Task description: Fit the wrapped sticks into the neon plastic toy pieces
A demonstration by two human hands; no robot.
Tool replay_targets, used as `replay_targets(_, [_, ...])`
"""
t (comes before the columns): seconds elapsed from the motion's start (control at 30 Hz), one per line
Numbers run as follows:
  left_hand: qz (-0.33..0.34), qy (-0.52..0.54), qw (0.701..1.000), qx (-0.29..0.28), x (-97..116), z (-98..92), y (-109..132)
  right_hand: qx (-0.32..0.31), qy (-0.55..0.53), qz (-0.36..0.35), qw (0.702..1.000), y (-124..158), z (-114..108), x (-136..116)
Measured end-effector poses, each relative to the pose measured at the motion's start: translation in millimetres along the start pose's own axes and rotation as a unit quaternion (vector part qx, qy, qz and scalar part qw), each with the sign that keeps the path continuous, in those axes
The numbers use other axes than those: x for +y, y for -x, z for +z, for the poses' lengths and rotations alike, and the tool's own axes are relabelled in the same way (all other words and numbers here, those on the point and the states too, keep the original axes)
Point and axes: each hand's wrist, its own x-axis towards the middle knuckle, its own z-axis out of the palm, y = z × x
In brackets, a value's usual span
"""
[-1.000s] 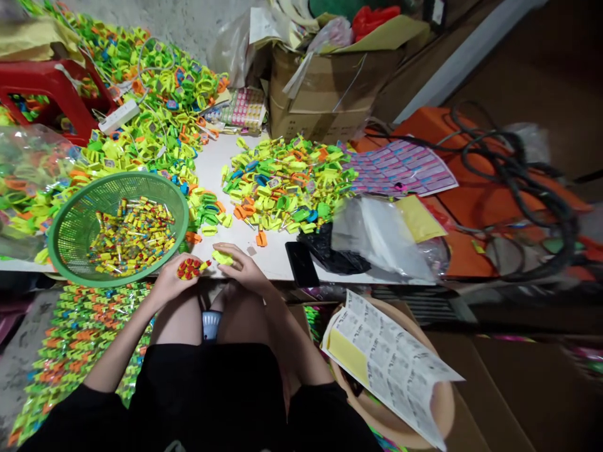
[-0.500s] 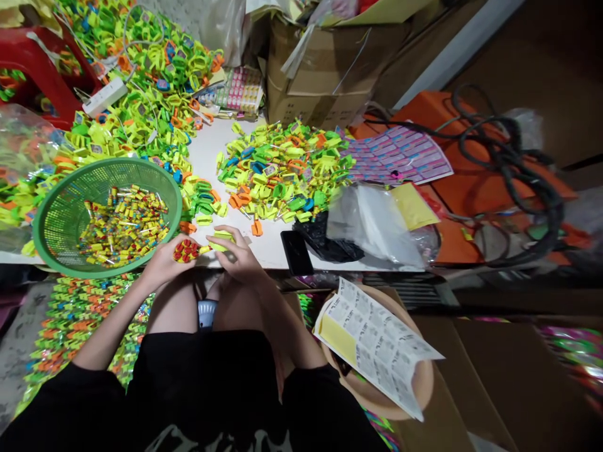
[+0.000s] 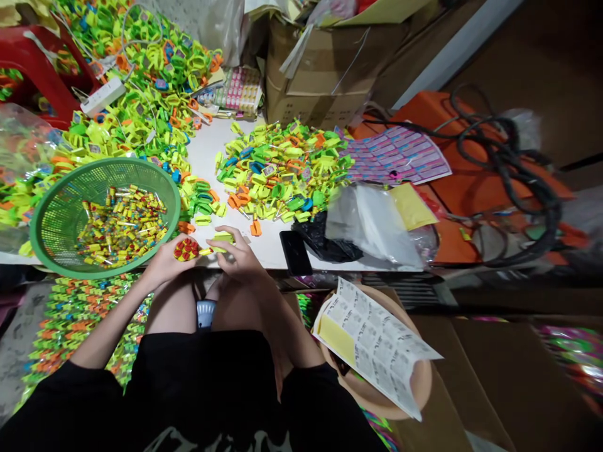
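Note:
My left hand (image 3: pixel 166 266) is closed round a bundle of small yellow tubes with red ends (image 3: pixel 186 250), the ends facing up. Close beside it, my right hand (image 3: pixel 243 258) pinches a yellow-green plastic toy piece (image 3: pixel 222 240) between thumb and fingers. A single small yellow tube (image 3: pixel 206 251) lies between the two hands, near the toy piece; whether it is inserted I cannot tell. Left of my hands stands a green mesh basket (image 3: pixel 39 223) with many similar tubes (image 3: pixel 123 220) in it. Beyond the hands a heap of bright plastic toy pieces (image 3: pixel 282 169) lies on the white table (image 3: pixel 203 147).
A black phone (image 3: pixel 296 253) and a black plastic bag (image 3: pixel 327 237) lie at the table's front edge. Clear bags (image 3: pixel 372 220) are further right. A cardboard box (image 3: pixel 320 75) stands behind. Printed sheets (image 3: pixel 377 342) rest on a round tub (image 3: pixel 421 392). A power strip (image 3: pixel 102 96) lies among toys.
My hands stay almost in place, both still holding their things. The small tube and toy piece shift only slightly, and the whole view moves a little.

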Motion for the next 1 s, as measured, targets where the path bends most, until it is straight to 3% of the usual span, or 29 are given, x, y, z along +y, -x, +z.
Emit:
replay_targets(0.47, [-0.025,0.034,0.999,-0.004,7.2,3.6,5.4,-0.030,0.023,0.011,0.999,5.1,3.5,4.7])
replay_targets(0.67, [-0.011,0.029,0.999,-0.030,-12.1,10.2,11.8,-0.043,0.031,-0.014,0.998,18.9,15.5,7.4])
replay_targets(0.77, [-0.019,0.022,0.999,-0.041,-26.2,17.3,20.4,-0.086,0.006,0.033,0.996,25.3,19.0,12.9])
replay_targets(0.83, [-0.031,0.009,0.999,-0.037,-35.2,20.8,26.2,-0.160,-0.026,0.080,0.984,23.8,8.6,22.2])
replay_targets(0.93, [-0.055,0.002,0.998,-0.008,-48.8,21.0,34.2,-0.282,-0.076,0.137,0.947,12.1,-28.9,45.8])
replay_targets(0.97, [-0.065,0.004,0.998,0.003,-53.7,20.0,36.9,-0.271,-0.078,0.166,0.945,7.0,-44.0,55.2])
replay_targets(1.0, [-0.075,0.007,0.997,0.009,-58.8,18.7,39.6,-0.206,-0.069,0.206,0.954,2.1,-58.1,64.7])
